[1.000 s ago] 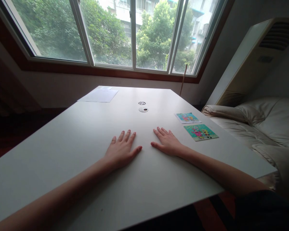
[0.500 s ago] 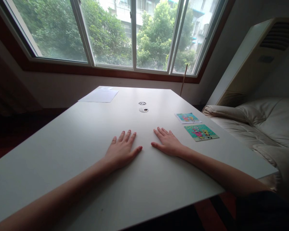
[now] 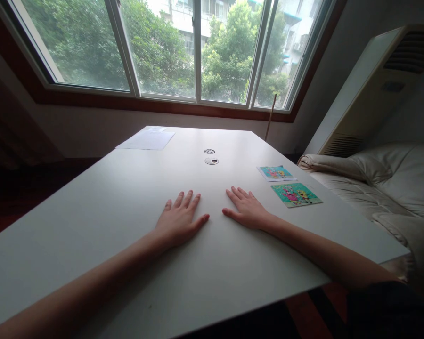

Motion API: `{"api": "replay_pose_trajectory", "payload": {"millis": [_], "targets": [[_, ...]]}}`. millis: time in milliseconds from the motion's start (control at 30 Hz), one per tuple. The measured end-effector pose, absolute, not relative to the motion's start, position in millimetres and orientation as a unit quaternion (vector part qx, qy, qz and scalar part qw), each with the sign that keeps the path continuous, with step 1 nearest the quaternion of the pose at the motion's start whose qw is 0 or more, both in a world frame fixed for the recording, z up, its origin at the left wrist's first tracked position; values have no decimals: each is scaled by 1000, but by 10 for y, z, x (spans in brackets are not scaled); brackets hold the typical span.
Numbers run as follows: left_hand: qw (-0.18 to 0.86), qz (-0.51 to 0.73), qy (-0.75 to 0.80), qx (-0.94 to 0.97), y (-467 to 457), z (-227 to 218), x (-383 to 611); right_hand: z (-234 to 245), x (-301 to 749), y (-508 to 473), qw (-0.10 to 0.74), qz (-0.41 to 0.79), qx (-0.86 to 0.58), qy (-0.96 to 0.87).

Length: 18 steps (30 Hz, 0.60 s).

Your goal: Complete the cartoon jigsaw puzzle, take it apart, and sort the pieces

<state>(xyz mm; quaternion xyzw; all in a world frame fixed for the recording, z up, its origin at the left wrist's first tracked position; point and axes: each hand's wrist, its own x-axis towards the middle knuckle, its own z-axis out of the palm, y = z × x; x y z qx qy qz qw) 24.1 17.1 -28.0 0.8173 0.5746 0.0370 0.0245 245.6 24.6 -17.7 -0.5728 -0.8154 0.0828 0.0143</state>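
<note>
My left hand (image 3: 179, 220) lies palm down on the white table (image 3: 198, 282), fingers spread and holding nothing. Opposite it, my right hand (image 3: 246, 209) also rests flat on the tabletop with its fingers apart; the two thumbs point toward each other across a gap. Right of my right hand lies a square green cartoon picture (image 3: 297, 195), not touched by it. Just behind that is a paler sheet with a similar cartoon print (image 3: 277, 173).
White paper sheets (image 3: 146, 140) lie at the table's far left corner. Two round cable-hole fittings (image 3: 211, 161) sit in the tabletop's middle. A beige leather sofa (image 3: 367, 174) and a tall air conditioner (image 3: 371, 89) stand on the right. A window (image 3: 169, 52) is ahead.
</note>
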Motion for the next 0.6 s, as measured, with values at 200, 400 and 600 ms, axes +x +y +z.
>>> {"api": "replay_pose_trajectory", "payload": {"millis": [200, 400, 600], "targets": [[26, 34, 576, 816, 162, -258, 247, -199, 2469, 251, 22, 77, -570, -818], [40, 37, 574, 817, 155, -264, 235, -246, 2447, 266, 29, 70, -567, -820], [84, 54, 564, 819, 104, -234, 188, -251, 2515, 229, 110, 39, -560, -820]]}}
